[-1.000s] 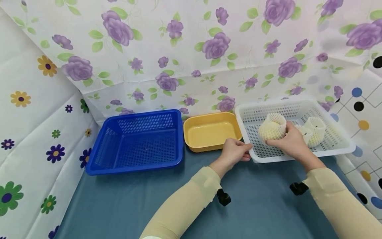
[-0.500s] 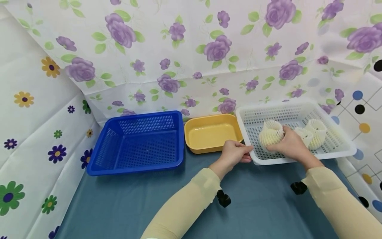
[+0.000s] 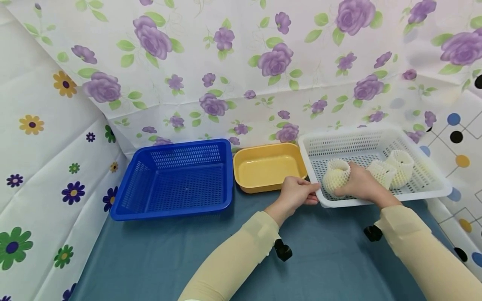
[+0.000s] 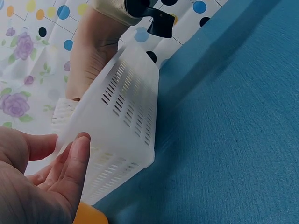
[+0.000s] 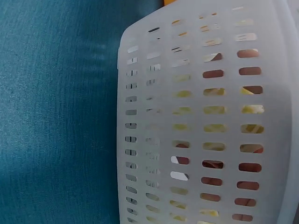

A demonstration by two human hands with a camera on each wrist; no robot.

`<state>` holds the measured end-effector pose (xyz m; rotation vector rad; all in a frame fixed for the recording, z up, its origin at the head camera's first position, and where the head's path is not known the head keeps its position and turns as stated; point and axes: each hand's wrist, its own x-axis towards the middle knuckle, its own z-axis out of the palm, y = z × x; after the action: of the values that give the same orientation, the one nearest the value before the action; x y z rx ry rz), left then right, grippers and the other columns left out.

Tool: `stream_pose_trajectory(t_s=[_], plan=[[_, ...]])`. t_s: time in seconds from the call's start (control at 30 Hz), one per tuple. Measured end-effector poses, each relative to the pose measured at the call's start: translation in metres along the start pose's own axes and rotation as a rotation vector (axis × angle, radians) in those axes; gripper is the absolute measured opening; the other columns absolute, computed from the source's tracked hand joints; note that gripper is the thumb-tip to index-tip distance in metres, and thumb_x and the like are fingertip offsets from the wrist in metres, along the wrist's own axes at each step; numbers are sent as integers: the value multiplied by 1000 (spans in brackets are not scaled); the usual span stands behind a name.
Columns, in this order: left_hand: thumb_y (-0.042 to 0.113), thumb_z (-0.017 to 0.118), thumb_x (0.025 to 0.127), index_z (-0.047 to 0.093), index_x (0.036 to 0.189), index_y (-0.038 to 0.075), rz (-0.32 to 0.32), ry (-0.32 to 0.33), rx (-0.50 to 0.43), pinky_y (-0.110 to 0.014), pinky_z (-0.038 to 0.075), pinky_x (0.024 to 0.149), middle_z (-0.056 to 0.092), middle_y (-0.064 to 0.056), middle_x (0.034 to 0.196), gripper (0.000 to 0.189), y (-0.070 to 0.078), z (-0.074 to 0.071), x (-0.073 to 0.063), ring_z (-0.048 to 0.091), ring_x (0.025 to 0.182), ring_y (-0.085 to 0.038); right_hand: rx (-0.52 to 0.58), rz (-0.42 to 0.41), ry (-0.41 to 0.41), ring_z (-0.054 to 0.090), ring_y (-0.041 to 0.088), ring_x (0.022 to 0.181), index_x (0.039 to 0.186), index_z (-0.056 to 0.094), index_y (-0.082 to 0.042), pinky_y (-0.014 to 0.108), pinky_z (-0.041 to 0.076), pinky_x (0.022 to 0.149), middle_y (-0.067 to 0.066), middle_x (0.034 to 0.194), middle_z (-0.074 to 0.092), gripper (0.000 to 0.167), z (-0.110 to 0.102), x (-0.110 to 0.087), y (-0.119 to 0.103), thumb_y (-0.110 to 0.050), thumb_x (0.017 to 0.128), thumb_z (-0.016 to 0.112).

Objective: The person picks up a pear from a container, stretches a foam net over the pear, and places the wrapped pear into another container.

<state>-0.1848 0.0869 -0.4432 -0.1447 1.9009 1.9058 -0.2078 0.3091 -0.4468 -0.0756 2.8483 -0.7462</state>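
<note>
My right hand grips a pale yellow round fruit in a white foam net, low in the front-left part of the white perforated basket. Two more foam-netted fruits lie to the right of that hand. At the basket's front-left corner, my left hand pinches the rim between thumb and fingers, which the left wrist view shows close up. The right wrist view looks at the basket's outer wall; only bits of hand and fruit show through its slots.
A yellow tray stands just left of the white basket. Farther left is a blue perforated basket. All stand on a blue-grey cloth, with a flowered sheet hanging close behind.
My right hand has moved the netted fruit leftward and down toward the basket's front-left corner. The left hand stays at the rim.
</note>
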Motion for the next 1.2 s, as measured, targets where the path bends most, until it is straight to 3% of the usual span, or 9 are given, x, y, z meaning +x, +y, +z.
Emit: stream_pose_trajectory(t_s=[0.4, 0.8, 1.2], plan=[[24, 74, 80, 70, 82, 9, 12, 0, -3, -33, 58, 63, 70, -10, 74, 16, 3, 0, -3, 71, 69, -27, -35, 0, -36, 55, 36, 94, 133, 34, 12, 47, 47, 74, 29, 115, 55, 102, 0, 4, -1, -38, 60, 85], [23, 74, 80, 69, 80, 10, 6, 18, 18, -28, 56, 56, 69, -8, 70, 13, 1, 1, 1, 69, 60, -19, -25, 34, -80, 51, 40, 105, 138, 27, 8, 55, 44, 84, 30, 124, 50, 111, -1, 6, 1, -40, 57, 86], [24, 75, 79, 71, 79, 10, 3, 12, 0, -30, 57, 60, 70, -11, 71, 16, 1, 0, -2, 70, 66, -24, 10, 14, -130, 56, 32, 92, 131, 38, 5, 41, 48, 72, 28, 116, 56, 96, -10, -2, -3, -37, 59, 86]])
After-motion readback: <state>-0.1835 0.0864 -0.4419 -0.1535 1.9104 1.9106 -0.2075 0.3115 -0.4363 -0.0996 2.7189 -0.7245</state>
